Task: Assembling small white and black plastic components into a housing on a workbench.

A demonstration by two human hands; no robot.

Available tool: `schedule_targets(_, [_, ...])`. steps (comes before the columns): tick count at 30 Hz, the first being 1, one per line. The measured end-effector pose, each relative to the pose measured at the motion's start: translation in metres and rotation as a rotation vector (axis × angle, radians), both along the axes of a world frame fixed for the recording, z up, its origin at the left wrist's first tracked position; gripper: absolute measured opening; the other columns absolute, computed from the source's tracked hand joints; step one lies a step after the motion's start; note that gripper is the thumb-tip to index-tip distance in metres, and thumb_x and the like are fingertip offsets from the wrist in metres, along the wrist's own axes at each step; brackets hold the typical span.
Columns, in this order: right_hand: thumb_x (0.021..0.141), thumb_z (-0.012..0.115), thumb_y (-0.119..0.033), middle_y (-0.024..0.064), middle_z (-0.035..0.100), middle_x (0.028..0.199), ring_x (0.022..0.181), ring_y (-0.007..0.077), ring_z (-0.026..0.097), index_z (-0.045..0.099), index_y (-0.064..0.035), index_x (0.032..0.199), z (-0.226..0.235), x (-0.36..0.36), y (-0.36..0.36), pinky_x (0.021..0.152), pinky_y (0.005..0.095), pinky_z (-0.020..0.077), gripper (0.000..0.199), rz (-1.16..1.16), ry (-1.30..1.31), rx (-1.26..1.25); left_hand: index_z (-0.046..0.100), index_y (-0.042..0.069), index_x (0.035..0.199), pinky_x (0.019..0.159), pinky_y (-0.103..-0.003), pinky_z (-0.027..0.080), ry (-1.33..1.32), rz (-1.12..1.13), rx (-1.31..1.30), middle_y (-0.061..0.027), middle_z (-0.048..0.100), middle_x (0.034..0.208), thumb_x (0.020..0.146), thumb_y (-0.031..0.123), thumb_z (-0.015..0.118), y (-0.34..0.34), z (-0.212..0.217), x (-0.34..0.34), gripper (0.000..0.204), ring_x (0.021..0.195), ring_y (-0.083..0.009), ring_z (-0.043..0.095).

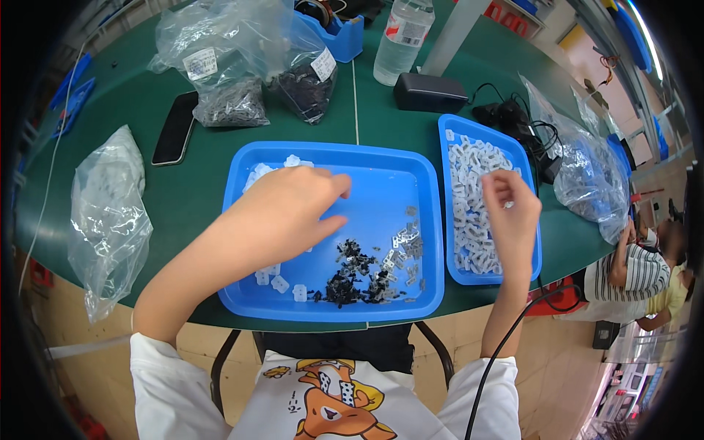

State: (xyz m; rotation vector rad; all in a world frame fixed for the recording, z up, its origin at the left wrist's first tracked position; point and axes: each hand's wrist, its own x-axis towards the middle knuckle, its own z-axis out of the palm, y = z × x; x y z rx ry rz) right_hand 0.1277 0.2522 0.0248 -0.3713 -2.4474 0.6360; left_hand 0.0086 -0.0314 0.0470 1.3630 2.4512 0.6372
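My left hand [297, 202] hovers over the left side of a large blue tray [330, 152], thumb and forefinger apart, and no part shows between them. Translucent white plastic pieces [279, 284] lie beneath and around it. In the same tray are a heap of small black parts [343, 286] and scattered small metal parts [405, 246]. My right hand [513, 209] is over a narrower blue tray [475, 278], fingers curled in toward the thumb; whatever they may hold is hidden. Many white-grey plastic pieces [468, 198] fill that tray.
Behind the trays are bags of parts [233, 103], a phone [175, 128], a water bottle [403, 40] and a black box [430, 93] with cables. Plastic bags lie at the left [110, 213] and right [590, 172]. A black cable [490, 359] crosses by my right forearm. Another person [634, 275] sits at right.
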Motion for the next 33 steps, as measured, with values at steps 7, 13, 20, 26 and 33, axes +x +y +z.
schedule_targets(7, [0.087, 0.068, -0.012, 0.0150, 0.063, 0.083, 0.072, 0.0271, 0.061, 0.064, 0.0016, 0.097, 0.003, 0.018, 0.025, 0.067, 0.0368, 0.0488, 0.018, -0.057, -0.139, 0.216, 0.063, 0.003, 0.108, 0.087, -0.041, 0.048, -0.082, -0.066, -0.195, -0.0148, 0.059, 0.106, 0.078, 0.010, 0.073, -0.015, -0.001, -0.008, 0.033, 0.102, -0.0331, 0.060])
schedule_targets(13, [0.082, 0.069, -0.009, 0.0133, 0.061, 0.088, 0.091, 0.0310, 0.057, 0.064, -0.0005, 0.093, 0.006, 0.018, -0.055, 0.085, 0.0389, 0.0442, 0.015, 0.550, -0.255, 0.244, 0.064, 0.001, 0.100, 0.086, -0.040, 0.049, -0.123, -0.024, -0.161, -0.0143, 0.060, 0.101, 0.072, 0.002, 0.072, -0.014, -0.009, -0.012, 0.029, 0.099, -0.0322, 0.061])
schedule_targets(20, [0.082, 0.067, -0.007, 0.0097, 0.059, 0.088, 0.090, 0.0274, 0.056, 0.063, -0.0023, 0.096, 0.002, -0.010, -0.090, 0.085, 0.0373, 0.0434, 0.015, 0.859, -0.404, 0.408, 0.064, -0.002, 0.091, 0.080, -0.041, 0.050, -0.117, -0.005, -0.074, -0.0152, 0.061, 0.092, 0.074, -0.004, 0.061, -0.011, -0.018, -0.015, 0.017, 0.089, -0.0333, 0.063])
schedule_targets(26, [0.082, 0.066, -0.005, 0.0099, 0.059, 0.089, 0.091, 0.0281, 0.057, 0.063, -0.0018, 0.096, -0.009, -0.026, -0.093, 0.084, 0.0382, 0.0452, 0.015, 0.887, -0.376, 0.341, 0.065, -0.003, 0.092, 0.079, -0.040, 0.050, -0.030, 0.045, 0.075, -0.0166, 0.059, 0.097, 0.079, -0.005, 0.060, -0.017, -0.018, -0.012, 0.014, 0.087, -0.0347, 0.062])
schedule_targets(33, [0.082, 0.067, -0.006, 0.0098, 0.059, 0.091, 0.092, 0.0291, 0.058, 0.064, -0.0024, 0.095, -0.015, -0.024, -0.084, 0.086, 0.0391, 0.0466, 0.013, 0.921, -0.362, 0.099, 0.068, -0.003, 0.093, 0.077, -0.035, 0.051, -0.120, 0.154, 0.336, -0.0147, 0.058, 0.100, 0.086, 0.004, 0.064, -0.002, -0.012, -0.010, 0.010, 0.088, -0.0273, 0.064])
